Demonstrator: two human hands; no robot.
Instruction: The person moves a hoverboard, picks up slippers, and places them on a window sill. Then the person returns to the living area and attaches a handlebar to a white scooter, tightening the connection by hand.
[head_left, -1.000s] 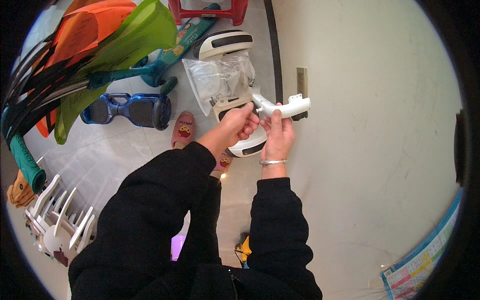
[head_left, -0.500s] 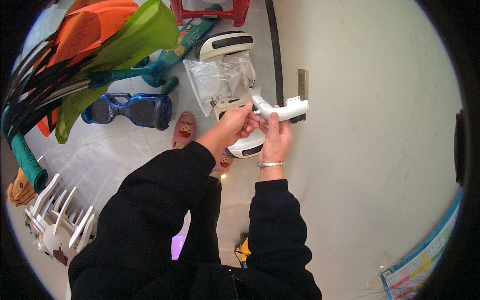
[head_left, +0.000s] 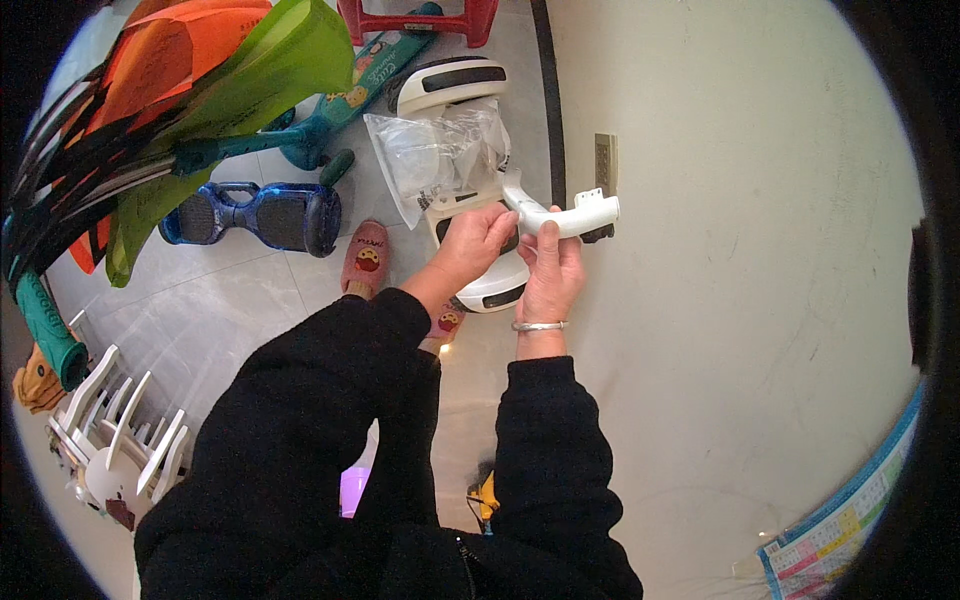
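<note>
The curved white handle (head_left: pixel 565 215) looks like smooth, slightly glossy plastic. The bag (head_left: pixel 435 160) is thin, clear, crinkled film. The blue hoverboard (head_left: pixel 255 215) at left has a shiny shell. The floor tiles (head_left: pixel 200 310) gleam; the right wall (head_left: pixel 740 250) is matt.

1. The right hand (head_left: pixel 548 275) grips a white curved plastic part (head_left: pixel 565 213) near its middle, fingers wrapped around it; a silver bracelet (head_left: pixel 538 325) sits on that wrist.
2. The left hand (head_left: pixel 470 245) holds a clear plastic bag (head_left: pixel 430 160) by its lower edge, just beside the white part.
3. Below the hands, a white hoverboard (head_left: pixel 450 85) lies on the tiled floor (head_left: pixel 220 310), against a pale wall (head_left: pixel 750 250).
4. A blue hoverboard (head_left: pixel 255 215) lies to the left, near a pink slipper (head_left: pixel 365 258).
5. Orange and green plastic pieces (head_left: pixel 200 80) are stacked at the upper left; white chair frames (head_left: pixel 110 440) are at the lower left.
</note>
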